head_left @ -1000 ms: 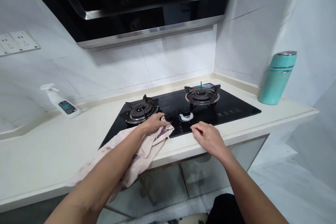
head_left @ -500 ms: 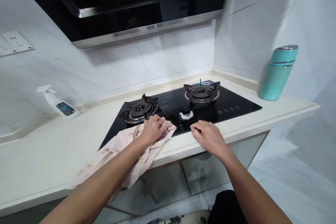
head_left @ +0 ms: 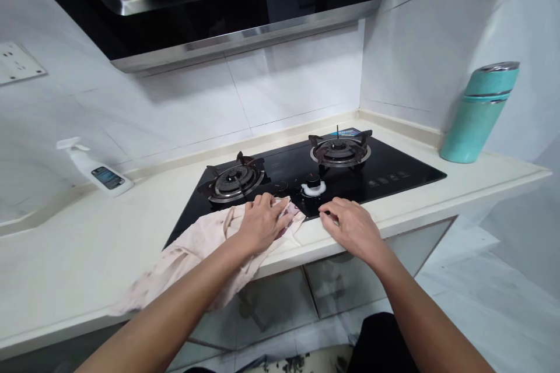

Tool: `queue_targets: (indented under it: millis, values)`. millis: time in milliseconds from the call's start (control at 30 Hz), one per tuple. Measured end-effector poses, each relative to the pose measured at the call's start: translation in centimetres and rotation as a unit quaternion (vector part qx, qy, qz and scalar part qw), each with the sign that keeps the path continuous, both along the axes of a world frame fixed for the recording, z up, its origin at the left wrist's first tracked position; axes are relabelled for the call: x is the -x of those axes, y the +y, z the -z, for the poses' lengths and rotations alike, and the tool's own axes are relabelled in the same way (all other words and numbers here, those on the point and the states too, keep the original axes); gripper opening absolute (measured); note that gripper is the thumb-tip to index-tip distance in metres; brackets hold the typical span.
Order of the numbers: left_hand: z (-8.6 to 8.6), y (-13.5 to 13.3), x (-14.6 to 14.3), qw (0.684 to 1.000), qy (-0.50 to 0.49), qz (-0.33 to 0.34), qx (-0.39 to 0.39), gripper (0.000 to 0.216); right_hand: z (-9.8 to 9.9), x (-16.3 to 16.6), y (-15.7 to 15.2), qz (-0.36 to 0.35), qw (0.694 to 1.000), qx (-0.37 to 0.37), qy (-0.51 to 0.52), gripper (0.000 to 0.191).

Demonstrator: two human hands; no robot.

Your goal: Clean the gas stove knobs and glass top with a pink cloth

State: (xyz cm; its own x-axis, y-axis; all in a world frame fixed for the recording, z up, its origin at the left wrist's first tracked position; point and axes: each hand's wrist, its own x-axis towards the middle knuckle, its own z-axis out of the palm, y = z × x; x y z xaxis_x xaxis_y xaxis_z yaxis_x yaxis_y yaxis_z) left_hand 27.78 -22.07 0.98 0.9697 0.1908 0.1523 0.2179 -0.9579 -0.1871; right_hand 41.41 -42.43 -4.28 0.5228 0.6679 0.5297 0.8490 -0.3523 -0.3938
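Note:
My left hand [head_left: 263, 222] presses down on a pale pink cloth [head_left: 192, 250], fingers curled over its bunched end at the front edge of the black glass hob [head_left: 385, 172]. The cloth trails left along the counter and hangs over its edge. My right hand [head_left: 352, 226] rests on the counter's front edge just right of the cloth, fingers bent and close together, nothing visible in them. Two black knobs [head_left: 312, 178] stand just beyond my hands, the right one ringed with white foam [head_left: 313, 189]. Behind them are the left burner [head_left: 236, 178] and the right burner [head_left: 340, 150].
A white spray bottle [head_left: 97, 172] lies on the cream counter [head_left: 79, 245] at the back left. A teal flask [head_left: 479, 113] stands at the right end near the wall. A black and steel hood [head_left: 227, 17] hangs overhead. A wall socket [head_left: 17, 63] is far left.
My left hand has drawn the cloth back toward me and slightly right, off the left knob to the hob's front edge. My right hand has stayed put.

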Motion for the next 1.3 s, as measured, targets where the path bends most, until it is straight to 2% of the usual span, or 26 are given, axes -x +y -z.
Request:
queue_targets:
  millis: [133, 300, 467, 567, 800, 1000, 1133, 1300]
  values:
    - [-0.3, -2.4, -2.0, 0.999, 0.009, -0.044, 0.001, 0.057, 0.1, 0.0, 0.1, 0.008, 1.000, 0.012, -0.017, 0.021]
    - [-0.8, -4.6, -4.0, 0.993, 0.015, -0.115, 0.009, 0.074, 0.0, 0.0, -0.2, 0.008, 1.000, 0.014, -0.009, 0.021]
    - [-1.5, -4.8, -3.6, 0.992, 0.055, -0.106, 0.027, 0.076, -0.1, -0.1, -0.5, 0.010, 1.000, 0.013, 0.005, 0.023]
    - [-1.4, -4.5, -3.1, 0.994, 0.050, -0.097, 0.022, 0.076, -0.1, -0.1, -0.4, 0.020, 1.000, 0.011, 0.003, 0.022]
    - [-0.2, -2.9, -0.9, 0.998, 0.014, -0.055, -0.010, 0.075, -0.2, 0.0, -0.4, 0.038, 0.999, 0.013, 0.006, 0.022]
    - [-0.6, -0.7, 0.6, 0.996, 0.030, -0.081, -0.031, 0.075, -0.4, 0.0, -0.6, 0.035, 0.999, 0.020, 0.022, 0.020]
    - [-0.9, 0.7, -0.1, 0.995, 0.039, -0.090, -0.006, 0.075, -0.3, 0.0, -0.5, 0.042, 0.998, 0.029, 0.023, 0.019]
    - [-1.2, 1.8, -2.7, 0.990, 0.058, -0.118, 0.042, 0.083, -0.2, 0.1, -0.5, 0.051, 0.998, 0.035, 0.012, 0.019]
